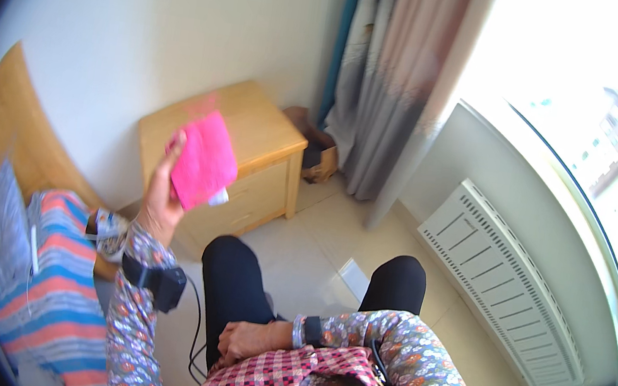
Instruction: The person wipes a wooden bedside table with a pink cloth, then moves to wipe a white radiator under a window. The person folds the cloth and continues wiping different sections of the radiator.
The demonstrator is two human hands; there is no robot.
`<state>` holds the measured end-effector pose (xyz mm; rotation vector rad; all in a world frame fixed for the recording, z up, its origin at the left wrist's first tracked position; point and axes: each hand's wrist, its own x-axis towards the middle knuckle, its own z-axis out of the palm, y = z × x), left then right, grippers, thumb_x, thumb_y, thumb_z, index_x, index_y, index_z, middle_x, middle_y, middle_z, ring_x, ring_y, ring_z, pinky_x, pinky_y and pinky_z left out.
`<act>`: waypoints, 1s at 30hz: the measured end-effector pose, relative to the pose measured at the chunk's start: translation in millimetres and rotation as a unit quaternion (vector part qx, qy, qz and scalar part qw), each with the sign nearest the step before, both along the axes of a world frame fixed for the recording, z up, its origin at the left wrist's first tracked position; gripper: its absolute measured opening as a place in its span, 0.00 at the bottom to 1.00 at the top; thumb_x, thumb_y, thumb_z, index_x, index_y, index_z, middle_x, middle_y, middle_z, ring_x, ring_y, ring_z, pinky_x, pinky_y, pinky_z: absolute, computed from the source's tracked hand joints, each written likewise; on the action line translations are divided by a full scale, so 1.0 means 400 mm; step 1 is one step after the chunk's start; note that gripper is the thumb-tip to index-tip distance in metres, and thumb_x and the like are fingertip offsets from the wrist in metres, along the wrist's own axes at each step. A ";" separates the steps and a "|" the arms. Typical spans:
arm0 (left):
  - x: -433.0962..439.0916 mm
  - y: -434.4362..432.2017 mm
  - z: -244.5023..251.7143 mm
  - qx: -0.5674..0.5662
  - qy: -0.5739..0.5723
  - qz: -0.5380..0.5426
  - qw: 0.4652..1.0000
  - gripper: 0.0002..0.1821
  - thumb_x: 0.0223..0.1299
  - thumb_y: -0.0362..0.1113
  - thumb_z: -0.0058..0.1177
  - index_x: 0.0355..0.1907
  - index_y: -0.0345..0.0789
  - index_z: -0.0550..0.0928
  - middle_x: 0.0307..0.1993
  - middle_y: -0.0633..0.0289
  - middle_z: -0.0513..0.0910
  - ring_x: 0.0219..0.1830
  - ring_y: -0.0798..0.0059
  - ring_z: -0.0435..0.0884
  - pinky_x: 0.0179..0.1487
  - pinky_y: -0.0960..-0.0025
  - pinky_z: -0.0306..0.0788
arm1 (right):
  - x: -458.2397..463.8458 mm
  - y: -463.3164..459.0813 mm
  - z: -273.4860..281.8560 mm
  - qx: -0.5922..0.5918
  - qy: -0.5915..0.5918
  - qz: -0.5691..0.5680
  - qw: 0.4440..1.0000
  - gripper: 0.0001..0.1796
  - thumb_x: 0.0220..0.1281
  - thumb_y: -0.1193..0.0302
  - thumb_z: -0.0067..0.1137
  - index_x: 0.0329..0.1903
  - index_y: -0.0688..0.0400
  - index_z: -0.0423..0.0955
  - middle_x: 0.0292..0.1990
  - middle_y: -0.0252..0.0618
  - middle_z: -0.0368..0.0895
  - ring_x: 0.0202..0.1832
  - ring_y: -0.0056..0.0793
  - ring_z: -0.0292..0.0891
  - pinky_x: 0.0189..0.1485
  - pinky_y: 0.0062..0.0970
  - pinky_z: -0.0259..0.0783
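My left hand (pixel 165 188) is raised in front of a wooden nightstand (pixel 254 121) and grips a folded bright pink cloth (pixel 205 159). The thumb lies along the cloth's left edge, while the other fingers are mostly hidden behind it. A small white tag (pixel 219 197) sticks out below the cloth. Across my lap rests my right hand (pixel 248 340), its fingers curled against my dark trousers and the checked apron (pixel 261 374). I see nothing in it, though its palm is hidden.
A bed with a striped cover (pixel 60 301) and wooden headboard (pixel 21 108) stands at left. Long curtains (pixel 393 87) hang beside the window, above a white radiator (pixel 501 288). A brown bag (pixel 322 162) sits behind the nightstand. A black cable (pixel 200 307) hangs from the left wrist device.
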<state>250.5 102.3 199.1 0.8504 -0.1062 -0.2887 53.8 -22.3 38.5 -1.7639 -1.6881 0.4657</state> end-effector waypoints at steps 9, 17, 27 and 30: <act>-0.007 -0.362 -0.339 0.006 0.083 -0.246 0.966 0.25 0.70 0.48 0.53 0.63 0.38 0.73 0.58 0.59 0.78 0.60 0.65 0.78 0.62 0.54 0.74 | 0.093 -0.423 0.067 0.041 0.144 -0.324 0.934 0.14 0.60 0.65 0.64 0.46 0.58 0.80 0.47 0.44 0.83 0.50 0.48 0.78 0.53 0.41 0.74; -0.079 -0.608 -0.687 0.081 0.251 -0.389 0.882 0.18 0.72 0.43 0.51 0.58 0.37 0.75 0.55 0.59 0.80 0.55 0.64 0.81 0.60 0.55 0.76 | -0.221 -0.896 0.037 -0.231 -0.095 -0.738 0.628 0.16 0.61 0.57 0.62 0.43 0.56 0.82 0.49 0.40 0.83 0.54 0.40 0.77 0.59 0.38 0.71; -0.194 -0.842 -0.705 0.132 0.205 -0.556 0.794 0.19 0.74 0.42 0.49 0.59 0.34 0.74 0.52 0.59 0.81 0.52 0.69 0.81 0.57 0.61 0.76 | -0.373 -0.808 0.045 -0.190 0.031 -0.873 0.448 0.12 0.63 0.62 0.59 0.44 0.55 0.80 0.44 0.41 0.84 0.48 0.43 0.79 0.51 0.38 0.75; -0.221 -0.864 -0.700 0.131 0.174 -0.585 0.781 0.18 0.74 0.43 0.48 0.58 0.34 0.74 0.50 0.59 0.81 0.50 0.69 0.82 0.54 0.61 0.78 | -0.421 -0.757 0.048 -0.159 0.002 -0.899 0.408 0.12 0.64 0.63 0.58 0.43 0.56 0.80 0.44 0.41 0.85 0.47 0.42 0.80 0.51 0.37 0.75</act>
